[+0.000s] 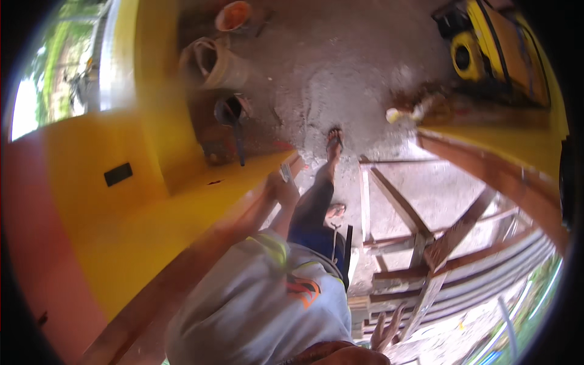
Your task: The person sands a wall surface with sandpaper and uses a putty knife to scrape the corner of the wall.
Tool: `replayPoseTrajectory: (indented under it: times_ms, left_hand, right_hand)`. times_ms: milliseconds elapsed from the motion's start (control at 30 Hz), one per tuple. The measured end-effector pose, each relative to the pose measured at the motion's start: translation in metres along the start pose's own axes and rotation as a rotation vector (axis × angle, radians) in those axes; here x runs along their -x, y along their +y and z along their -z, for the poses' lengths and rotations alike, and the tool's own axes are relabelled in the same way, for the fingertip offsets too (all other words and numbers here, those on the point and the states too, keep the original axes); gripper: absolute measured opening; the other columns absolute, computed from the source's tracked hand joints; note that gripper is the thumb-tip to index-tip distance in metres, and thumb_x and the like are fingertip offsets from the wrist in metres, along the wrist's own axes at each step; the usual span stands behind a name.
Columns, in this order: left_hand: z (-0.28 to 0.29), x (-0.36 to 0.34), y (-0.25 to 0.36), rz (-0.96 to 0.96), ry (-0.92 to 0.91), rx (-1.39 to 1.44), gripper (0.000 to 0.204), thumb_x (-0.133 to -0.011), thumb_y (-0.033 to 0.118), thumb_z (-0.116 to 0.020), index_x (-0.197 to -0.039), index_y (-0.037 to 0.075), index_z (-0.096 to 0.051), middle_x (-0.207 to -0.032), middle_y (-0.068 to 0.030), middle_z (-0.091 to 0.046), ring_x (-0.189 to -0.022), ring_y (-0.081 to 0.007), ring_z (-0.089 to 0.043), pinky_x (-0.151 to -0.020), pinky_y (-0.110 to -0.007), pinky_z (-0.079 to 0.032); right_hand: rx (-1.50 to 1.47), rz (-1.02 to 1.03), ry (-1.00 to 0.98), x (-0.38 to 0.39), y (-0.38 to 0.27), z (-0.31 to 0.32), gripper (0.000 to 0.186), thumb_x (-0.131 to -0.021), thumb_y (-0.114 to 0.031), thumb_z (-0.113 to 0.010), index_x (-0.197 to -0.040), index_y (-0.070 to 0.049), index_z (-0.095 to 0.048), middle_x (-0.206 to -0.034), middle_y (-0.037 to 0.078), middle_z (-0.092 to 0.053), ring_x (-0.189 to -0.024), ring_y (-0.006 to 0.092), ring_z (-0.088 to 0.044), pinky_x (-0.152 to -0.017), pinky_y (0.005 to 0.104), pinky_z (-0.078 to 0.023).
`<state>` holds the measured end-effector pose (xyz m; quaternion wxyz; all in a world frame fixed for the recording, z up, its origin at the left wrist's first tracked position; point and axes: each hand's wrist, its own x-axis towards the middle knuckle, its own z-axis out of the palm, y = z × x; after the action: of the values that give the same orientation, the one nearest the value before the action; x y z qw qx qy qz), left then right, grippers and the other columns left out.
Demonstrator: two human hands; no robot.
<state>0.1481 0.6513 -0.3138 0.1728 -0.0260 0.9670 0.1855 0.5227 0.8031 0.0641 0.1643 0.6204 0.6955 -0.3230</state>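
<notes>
My left hand (281, 188) is closed on a small pale grey object (286, 172), too blurred to name, beside the yellow wall (152, 219) and its reddish-brown edge (237, 216). My right hand (386, 325) is low at the lower right, fingers apart, near a wooden slatted frame (438, 283); whether it touches the frame I cannot tell. My sandalled foot (334, 140) stands forward on the grey concrete floor (322, 67), in the doorway between the yellow walls.
Ahead on the left stand a bucket with orange contents (233, 17), a pale container (216, 67) and a dark pot (231, 109). A yellow-and-black boxy object (499, 48) is at upper right. Small pale debris (395, 115) lies near the right wall. A bright opening (55, 79) shows greenery.
</notes>
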Motion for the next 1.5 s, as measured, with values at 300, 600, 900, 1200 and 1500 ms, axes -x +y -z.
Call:
replayPoseTrajectory:
  times_ms: [300, 600, 900, 1200, 1500]
  left_hand:
    - [-0.002, -0.031, -0.030, -0.362, -0.201, -0.208, 0.043, -0.095, 0.032, -0.047, -0.114, -0.004, -0.058, -0.104, -0.0258, -0.064, -0.094, -0.0405, -0.063, -0.085, -0.049, -0.048]
    - [-0.067, -0.035, 0.022, -0.653, -0.436, -0.512, 0.048, -0.095, 0.033, -0.046, -0.122, -0.006, -0.052, -0.105, -0.0263, -0.064, -0.095, -0.0400, -0.063, -0.082, -0.045, -0.049]
    - [-0.104, 0.014, 0.110, -1.260, -0.587, -0.889, 0.043, -0.091, 0.034, -0.055, -0.119, 0.002, -0.049, -0.099, -0.0229, -0.063, -0.087, -0.0398, -0.064, -0.067, -0.043, -0.053]
    - [-0.119, 0.093, 0.119, -1.255, -1.172, -0.824, 0.029, -0.091, 0.030, -0.054, -0.096, 0.002, -0.064, -0.086, -0.0179, -0.069, -0.081, -0.0357, -0.066, -0.067, -0.047, -0.051]
    - [-0.126, 0.189, 0.065, -1.733, -0.528, -0.933, 0.034, -0.085, 0.030, -0.059, -0.090, -0.003, -0.066, -0.093, -0.0242, -0.067, -0.090, -0.0392, -0.065, -0.071, -0.047, -0.050]
  right_hand:
    - [-0.482, 0.122, 0.573, 0.044, 0.029, -0.053, 0.026, -0.081, 0.004, -0.061, -0.105, -0.005, -0.061, -0.119, 0.013, -0.062, -0.128, 0.0337, -0.047, -0.107, 0.0444, -0.037]
    - [-0.872, -0.504, 1.072, 0.160, 0.116, -0.153, 0.006, -0.088, -0.007, -0.061, -0.088, -0.001, -0.060, -0.078, 0.012, -0.063, -0.075, 0.0234, -0.063, -0.069, 0.0338, -0.049]
    - [-0.977, -1.439, 0.881, 0.232, 0.060, -0.469, 0.029, -0.091, -0.023, -0.054, -0.075, 0.000, -0.061, -0.081, 0.019, -0.065, -0.073, 0.0331, -0.063, -0.069, 0.0423, -0.048]
    - [-1.288, -1.259, 0.671, 0.223, 0.046, -0.558, 0.012, -0.072, -0.010, -0.063, -0.083, -0.005, -0.068, -0.082, 0.017, -0.065, -0.084, 0.0318, -0.063, -0.078, 0.0422, -0.049]
    - [-1.527, -1.413, 1.167, 0.285, 0.244, -0.433, 0.011, -0.084, -0.010, -0.059, -0.088, 0.000, -0.062, -0.072, 0.004, -0.057, -0.061, 0.0100, -0.055, -0.052, 0.0243, -0.048]
